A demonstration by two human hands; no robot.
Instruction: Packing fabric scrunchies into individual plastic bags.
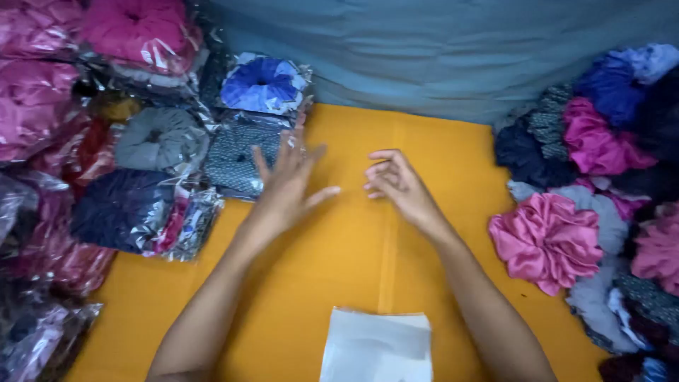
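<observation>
Over orange cloth point(368, 255), left hand point(286, 185) fingers splayed, touching the bagged patterned scrunchie point(237, 159), right hand point(399, 185) loosely curled and empty, pink satin scrunchie point(546, 240) well apart; likely snag: slick stacked bags sliding if nudged.

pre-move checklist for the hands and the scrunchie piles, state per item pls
1. Left hand free: ok, fingers spread, holding nothing.
2. Right hand free: ok, fingers loosely curled, nothing seen in it.
3. Working room on the orange cloth: ok, bare between the hands.
4. Clear plastic bags to hand: ok, stack lies at the near edge, between the forearms.
5. Loose scrunchies on the right: ok, pink satin scrunchie is the nearest.
6. Bagged scrunchies on the left kept apart: ok, dotted bagged scrunchie lies just beyond the left fingertips; touching or not, cannot tell.
</observation>
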